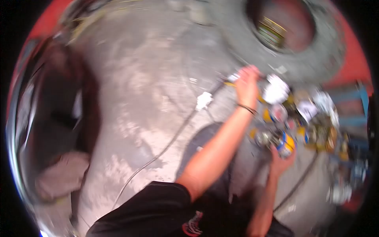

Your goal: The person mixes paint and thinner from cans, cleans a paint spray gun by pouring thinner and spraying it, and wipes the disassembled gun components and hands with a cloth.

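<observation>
My right hand (281, 161) is closed around a can (286, 144) with a yellow and blue label, low on the right. My left hand (248, 81), with a dark band at the wrist, reaches out over the floor just below a big tyre (323, 63). Blur hides its fingers, and I cannot make out whether it holds anything. Just left of it lies a dark, long object with a yellow part (227, 82), blurred. A white crumpled piece (275, 89) lies right of my left hand. Another can with a red and white top (278, 113) stands between my hands.
A cable (160, 153) runs over the grey floor to a white lump (204, 101). More cans and jars (316, 136) crowd the right side near a blue frame (359, 104). A green and yellow box (271, 32) sits inside the tyre. A dark glossy panel (59, 106) borders the left.
</observation>
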`<action>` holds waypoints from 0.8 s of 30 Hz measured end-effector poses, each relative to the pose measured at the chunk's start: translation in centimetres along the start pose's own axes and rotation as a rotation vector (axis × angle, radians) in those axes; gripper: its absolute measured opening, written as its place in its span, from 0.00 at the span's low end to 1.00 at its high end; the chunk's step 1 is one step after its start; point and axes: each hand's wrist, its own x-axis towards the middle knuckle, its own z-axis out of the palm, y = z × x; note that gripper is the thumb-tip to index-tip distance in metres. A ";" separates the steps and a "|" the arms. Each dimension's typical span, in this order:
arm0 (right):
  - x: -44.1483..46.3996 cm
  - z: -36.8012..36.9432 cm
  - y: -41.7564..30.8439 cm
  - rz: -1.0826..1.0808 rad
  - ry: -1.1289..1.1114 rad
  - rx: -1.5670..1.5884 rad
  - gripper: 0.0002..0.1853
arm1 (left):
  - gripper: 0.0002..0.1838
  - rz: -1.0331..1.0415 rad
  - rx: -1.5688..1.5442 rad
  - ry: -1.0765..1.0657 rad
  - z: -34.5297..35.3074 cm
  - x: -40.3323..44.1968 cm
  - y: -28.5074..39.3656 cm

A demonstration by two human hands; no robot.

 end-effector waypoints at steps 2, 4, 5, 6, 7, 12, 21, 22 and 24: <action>1.8 -1.5 0.8 0.222 -0.140 0.098 0.52 | 0.10 -0.056 -0.133 0.019 -0.1 -0.6 -0.1; 2.7 -3.1 3.2 0.447 -0.189 0.214 0.51 | 0.12 -0.062 -0.192 0.033 0.3 -2.1 2.8; 3.8 -4.5 2.2 0.634 -0.257 0.349 0.51 | 0.13 -0.062 -0.209 0.035 0.1 -2.7 4.7; 4.3 -5.5 1.0 0.693 -0.316 0.358 0.50 | 0.15 -0.037 -0.123 -0.004 -0.9 -3.2 6.8; 4.9 -6.5 1.1 0.754 -0.380 0.367 0.49 | 0.17 -0.013 -0.027 -0.040 -1.7 -4.0 8.5; 7.5 -8.9 0.7 0.810 -0.742 0.441 0.50 | 0.41 0.359 0.053 0.169 -8.3 -8.6 20.3; 3.6 -5.2 -7.1 1.079 -1.196 0.849 0.43 | 0.57 0.986 0.231 0.978 -20.0 -33.1 45.4; 3.1 -4.9 -8.3 1.100 -1.112 0.799 0.42 | 0.59 1.013 0.306 1.072 -21.9 -36.4 48.1; 3.4 -4.3 -8.1 1.084 -1.229 0.794 0.42 | 0.63 1.086 0.350 1.225 -21.5 -44.3 54.0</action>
